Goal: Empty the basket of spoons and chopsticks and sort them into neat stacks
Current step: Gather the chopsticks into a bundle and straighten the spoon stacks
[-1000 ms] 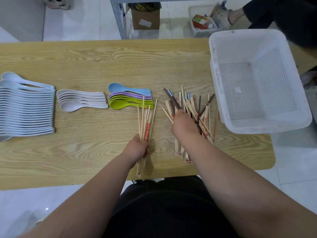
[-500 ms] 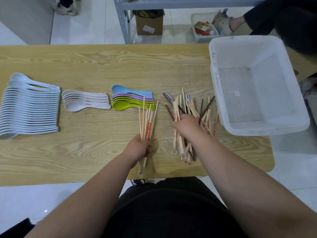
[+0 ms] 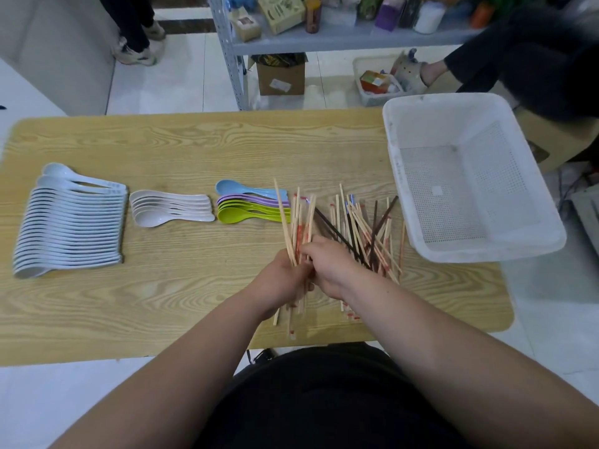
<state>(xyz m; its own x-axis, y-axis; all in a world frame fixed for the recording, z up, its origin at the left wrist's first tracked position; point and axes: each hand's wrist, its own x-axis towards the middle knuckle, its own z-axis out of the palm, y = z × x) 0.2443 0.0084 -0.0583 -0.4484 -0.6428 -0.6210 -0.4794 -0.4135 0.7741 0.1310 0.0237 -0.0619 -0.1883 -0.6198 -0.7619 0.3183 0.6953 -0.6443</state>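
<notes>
My left hand [image 3: 281,282] grips a fanned bundle of light wooden chopsticks [image 3: 296,222] that points away from me. My right hand [image 3: 330,266] meets it from the right and pinches chopsticks at the bundle. To the right lies a loose pile of chopsticks [image 3: 366,228], light wood mixed with dark brown ones. The white basket [image 3: 421,124] stands at the table's right end with nothing in it. Spoon stacks lie in a row: pale blue-white [image 3: 69,228], cream [image 3: 171,209], and coloured blue, purple and green [image 3: 249,205].
The wooden table [image 3: 178,150] has its front edge close to my body. Behind it stand a metal shelf [image 3: 324,43] with bottles and boxes, a cardboard box [image 3: 281,77] on the floor, and people's legs at the back left and right.
My right hand left the loose pile and came left to join the bundle in my left hand. The bundle has shifted right and farther up the table.
</notes>
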